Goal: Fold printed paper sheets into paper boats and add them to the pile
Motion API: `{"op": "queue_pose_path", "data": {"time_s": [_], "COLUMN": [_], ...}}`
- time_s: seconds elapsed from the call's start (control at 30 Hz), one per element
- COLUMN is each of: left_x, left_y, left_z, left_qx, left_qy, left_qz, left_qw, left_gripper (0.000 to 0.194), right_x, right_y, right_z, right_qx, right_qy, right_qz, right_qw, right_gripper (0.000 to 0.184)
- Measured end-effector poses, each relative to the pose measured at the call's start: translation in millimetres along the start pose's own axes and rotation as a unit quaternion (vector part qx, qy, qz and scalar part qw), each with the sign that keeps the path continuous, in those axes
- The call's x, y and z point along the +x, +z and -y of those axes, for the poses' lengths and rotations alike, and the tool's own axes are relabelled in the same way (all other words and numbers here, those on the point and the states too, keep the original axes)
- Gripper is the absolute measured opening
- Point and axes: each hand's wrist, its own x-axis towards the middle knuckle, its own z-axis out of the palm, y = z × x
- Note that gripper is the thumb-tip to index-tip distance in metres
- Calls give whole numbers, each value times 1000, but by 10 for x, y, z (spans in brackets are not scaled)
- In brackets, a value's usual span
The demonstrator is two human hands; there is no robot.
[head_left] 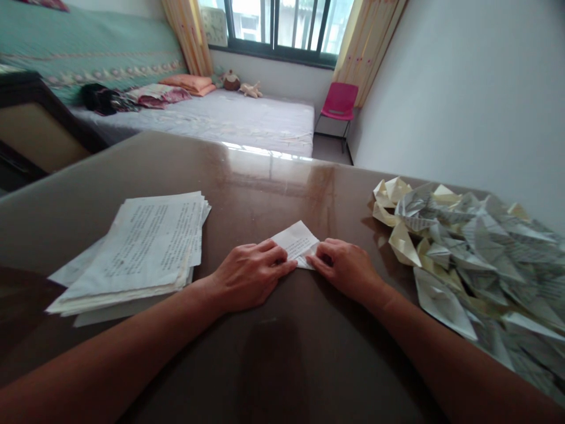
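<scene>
A small folded sheet of printed paper lies on the glossy brown table, its point turned away from me. My left hand rests on its left part, fingers pressed together on the fold. My right hand pinches the paper's right edge, fingers curled. Both forearms reach in from the near edge of the table. The near part of the paper is hidden under my fingers.
A stack of flat printed sheets lies to the left. A heap of several folded paper shapes covers the right side by the white wall. Beyond the table stand a bed, a pink chair and a window.
</scene>
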Motion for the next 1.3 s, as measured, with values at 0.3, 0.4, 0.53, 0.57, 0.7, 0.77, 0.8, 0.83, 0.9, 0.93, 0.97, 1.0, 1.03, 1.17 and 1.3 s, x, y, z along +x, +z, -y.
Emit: {"op": "queue_pose_path", "data": {"time_s": [0.3, 0.4, 0.53, 0.57, 0.7, 0.77, 0.8, 0.83, 0.9, 0.93, 0.97, 1.0, 1.03, 1.17, 1.3], "left_x": [16, 24, 25, 25, 32, 35, 36, 35, 33, 32, 31, 31, 31, 37, 22], "left_y": [-9, -22, -43, -47, -56, -56, -56, -57, -61, -64, -68, -71, -73, -64, -21], "left_z": [-21, -39, -55, -57, -59, -60, -60, -61, -63, -64, -64, -65, -64, -29, 70], "left_qx": [21, 36, 40, 41, 43, 41, 40, 39, 40, 40, 41, 41, 41, 42, 71], "left_qy": [-8, -13, -16, -17, -16, -17, -18, -19, -20, -19, -19, -19, -19, -24, -44], "left_qz": [24, 35, 48, 50, 55, 59, 62, 63, 64, 64, 65, 65, 64, 59, 36], "left_qw": [999, 999, 998, 998, 997, 997, 997, 997, 997, 997, 997, 997, 997, 997, 996], "left_gripper": [27, 26, 24, 24, 24, 24, 24, 24, 24, 25, 25, 25, 25, 26, 29], "right_x": [0, -43, -213, -263, -384, -379, -366, -350, -327, -324, -327, -334, -345, -367, -316], "right_y": [-14, -85, -162, -169, -203, -234, -246, -250, -235, -219, -204, -192, -189, -250, -293], "right_z": [11, 110, 357, 414, 531, 538, 535, 531, 524, 521, 519, 517, 515, 500, 474], "right_qx": [-29, -75, -146, -158, -193, -190, -187, -184, -189, -197, -209, -221, -232, -250, -223], "right_qy": [4, -36, -167, -172, -143, -132, -131, -133, -138, -136, -129, -120, -110, -81, -74], "right_qz": [3, -34, -22, -11, 30, 39, 35, 28, 13, 14, 21, 33, 45, 80, 60], "right_qw": [1000, 996, 975, 972, 970, 972, 973, 974, 972, 971, 969, 967, 966, 962, 970], "right_gripper": [32, 20, 17, 20, 22, 16, 16, 18, 29, 33, 34, 32, 30, 23, 18]}}
